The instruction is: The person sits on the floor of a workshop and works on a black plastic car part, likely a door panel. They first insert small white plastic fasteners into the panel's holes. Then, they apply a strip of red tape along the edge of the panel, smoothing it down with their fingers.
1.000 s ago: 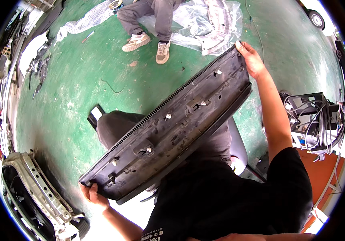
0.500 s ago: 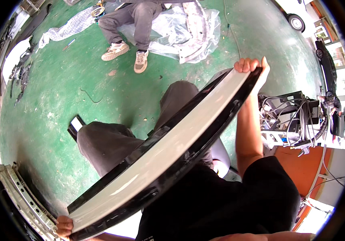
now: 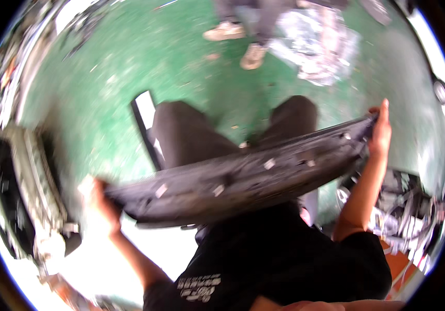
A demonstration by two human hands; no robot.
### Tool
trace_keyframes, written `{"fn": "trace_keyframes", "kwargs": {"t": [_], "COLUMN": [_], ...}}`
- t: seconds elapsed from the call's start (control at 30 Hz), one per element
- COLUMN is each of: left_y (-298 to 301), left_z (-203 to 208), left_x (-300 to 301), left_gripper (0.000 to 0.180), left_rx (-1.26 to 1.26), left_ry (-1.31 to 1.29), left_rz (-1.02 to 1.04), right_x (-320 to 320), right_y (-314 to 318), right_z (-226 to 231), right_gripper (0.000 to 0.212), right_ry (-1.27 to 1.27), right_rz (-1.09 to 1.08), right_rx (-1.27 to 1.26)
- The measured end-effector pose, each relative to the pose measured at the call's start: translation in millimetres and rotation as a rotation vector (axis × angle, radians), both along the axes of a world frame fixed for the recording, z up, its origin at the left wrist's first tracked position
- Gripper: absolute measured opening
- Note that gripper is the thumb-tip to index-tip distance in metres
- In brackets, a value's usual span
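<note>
A long, curved car trim panel (image 3: 243, 173) lies across my lap, held at both ends. Its black inner side faces up, with several small white patches along it, and the light outer face is turned out of sight. At its left end my left hand (image 3: 103, 205) is closed round the tip, somewhat blurred. My right hand (image 3: 380, 135) grips the higher right end, the thumb pointing up. Beside my left knee, a narrow black-and-white strip (image 3: 145, 111) rests on the green floor.
Opposite me are another person's legs and light shoes (image 3: 253, 56), beside crumpled clear plastic sheeting (image 3: 318, 46). A pale metal beam (image 3: 33, 176) stands at the left. To the right sits a pile of equipment and cables (image 3: 399, 202); a vehicle wheel (image 3: 441, 92) shows farther off.
The trim panel has been turned over from its light outer face to its black inner side. It has swung from a steep diagonal to nearly level. My view has shifted too.
</note>
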State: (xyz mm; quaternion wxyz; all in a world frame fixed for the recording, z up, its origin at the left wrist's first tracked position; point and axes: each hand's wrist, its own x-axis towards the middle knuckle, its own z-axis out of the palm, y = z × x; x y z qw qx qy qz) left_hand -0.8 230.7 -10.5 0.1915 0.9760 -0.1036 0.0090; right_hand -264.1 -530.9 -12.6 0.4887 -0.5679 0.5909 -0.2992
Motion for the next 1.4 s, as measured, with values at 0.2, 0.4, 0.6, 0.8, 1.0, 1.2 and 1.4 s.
{"fn": "trace_keyframes", "kwargs": {"t": [0.2,0.4,0.6,0.8,1.0,1.2,1.4], "left_y": [-105,-78,-48,-32,-86,-118,-138], "left_z": [6,19,3,16,49,58,56], "left_x": [34,32,29,48,73,89,93], "left_gripper": [0.048,0.05,0.06,0.061,0.052,0.05,0.055], "left_rx": [-0.628,-0.643,-0.682,-0.508,-0.413,-0.424,-0.375], "left_ry": [0.696,0.711,0.575,0.42,0.36,0.386,0.406], "left_rz": [0.215,0.213,0.191,0.071,-0.084,-0.184,-0.239], "right_x": [-18,-37,-197,-208,-216,-232,-224], "right_y": [-45,-47,-35,160,236,251,262], "right_z": [-162,-153,-150,-121,-153,-154,-175], "right_gripper": [0.088,0.071,0.042,0.063,0.078,0.074,0.049], "right_ry": [0.367,0.46,0.105,0.781,1.091,1.088,0.889], "right_rz": [0.437,0.534,0.169,1.007,1.06,1.19,0.839], "right_rx": [0.24,-0.136,-0.146,0.661,0.349,0.027,0.268]}}
